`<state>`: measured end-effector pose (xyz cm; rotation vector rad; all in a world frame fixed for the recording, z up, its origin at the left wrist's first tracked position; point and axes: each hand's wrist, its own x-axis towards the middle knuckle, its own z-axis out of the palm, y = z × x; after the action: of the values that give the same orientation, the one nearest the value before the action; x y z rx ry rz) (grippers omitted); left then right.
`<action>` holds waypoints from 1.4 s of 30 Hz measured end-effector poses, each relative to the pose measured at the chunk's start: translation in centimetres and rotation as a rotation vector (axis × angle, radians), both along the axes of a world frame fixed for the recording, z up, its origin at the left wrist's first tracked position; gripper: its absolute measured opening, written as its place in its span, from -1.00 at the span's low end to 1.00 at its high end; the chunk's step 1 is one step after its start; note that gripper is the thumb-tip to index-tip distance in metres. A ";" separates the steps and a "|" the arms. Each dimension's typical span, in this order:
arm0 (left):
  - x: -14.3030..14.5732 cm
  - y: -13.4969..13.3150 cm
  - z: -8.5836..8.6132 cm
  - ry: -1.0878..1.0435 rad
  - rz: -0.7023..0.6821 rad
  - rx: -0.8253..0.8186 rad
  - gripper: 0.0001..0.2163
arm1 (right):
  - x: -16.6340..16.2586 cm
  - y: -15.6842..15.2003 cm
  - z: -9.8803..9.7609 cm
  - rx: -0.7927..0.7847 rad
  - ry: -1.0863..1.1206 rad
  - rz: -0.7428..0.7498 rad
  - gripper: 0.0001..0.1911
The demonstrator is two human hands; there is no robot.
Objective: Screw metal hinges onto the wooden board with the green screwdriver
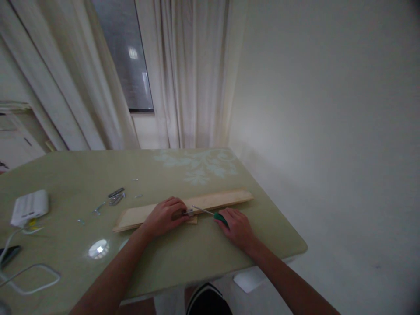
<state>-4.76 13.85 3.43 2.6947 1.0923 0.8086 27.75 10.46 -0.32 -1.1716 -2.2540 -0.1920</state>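
Note:
A long pale wooden plank [226, 198] lies across the green table [164, 258]. My left hand [164, 215] rests on the plank near its middle, fingers curled over a small metal fitting [189, 212]. My right hand [236, 226] is closed round the green handle of a screwdriver [220, 217], whose thin shaft points left, with its tip at the fitting by my left fingertips.
Loose metal brackets and screws [115, 197] lie on the table behind the plank's left end. A white ribbed box [29, 206] with a white cable [33, 278] and a dark object [9, 253] sit at the left. Curtains and a wall stand behind.

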 end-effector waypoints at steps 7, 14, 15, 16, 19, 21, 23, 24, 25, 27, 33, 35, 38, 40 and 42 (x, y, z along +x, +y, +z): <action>-0.3 0.4 -0.9 0.037 -0.021 0.028 -0.80 | 0.0 -0.3 0.1 0.005 -0.021 -0.026 -0.83; 0.0 0.4 -0.7 0.046 -0.025 0.044 -0.88 | 0.0 -0.5 0.4 0.003 -0.020 -0.042 -0.85; 0.1 0.4 -0.7 0.057 -0.021 0.035 -0.88 | 0.0 -0.4 0.4 0.002 -0.019 -0.039 -0.84; 0.1 0.4 -0.7 0.066 -0.011 0.026 -0.87 | 0.0 -0.4 0.5 0.002 -0.018 -0.037 -0.84; 0.0 0.4 -1.0 0.061 0.080 0.015 -0.75 | 0.2 -0.2 0.6 0.008 0.006 -0.008 -0.81; -0.1 0.4 -1.3 0.052 0.178 0.004 -0.61 | 0.4 -0.2 0.6 0.026 0.055 0.054 -0.79; -0.1 0.4 -1.7 0.063 0.248 -0.041 -0.47 | 0.6 -0.3 0.7 0.057 0.123 0.143 -0.77; -0.1 0.3 -1.7 0.077 0.260 -0.071 -0.43 | 0.6 -0.4 0.9 0.068 0.162 0.189 -0.74; 0.0 0.3 -1.7 0.091 0.258 -0.103 -0.41 | 0.4 -0.3 1.3 0.075 0.205 0.230 -0.71; 0.1 0.4 -1.3 0.107 0.243 -0.168 -0.38 | -0.5 0.3 2.4 0.063 0.309 0.284 -0.61; -0.7 2.2 1.8 0.126 0.131 -0.514 -0.27 | -6.1 6.7 7.5 -0.084 0.791 0.159 -0.72; -1.1 2.5 2.2 0.122 0.111 -0.544 -0.27 | -7.6 8.8 7.8 -0.149 1.046 0.125 -0.71; -1.6 2.3 1.4 0.107 0.122 -0.475 -0.28 | -8.4 10.0 6.9 -0.220 1.258 0.105 -0.61; -1.9 2.0 0.5 0.095 0.119 -0.420 -0.30 | -8.2 9.8 6.0 -0.276 1.325 0.103 -0.59; -2.0 1.8 -0.2 0.093 0.110 -0.385 -0.33 | -7.8 9.1 5.7 -0.301 1.376 0.096 -0.59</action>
<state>-6.79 15.63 3.27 2.3855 1.2757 0.4336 19.92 19.61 5.33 -0.8540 -1.0877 0.7869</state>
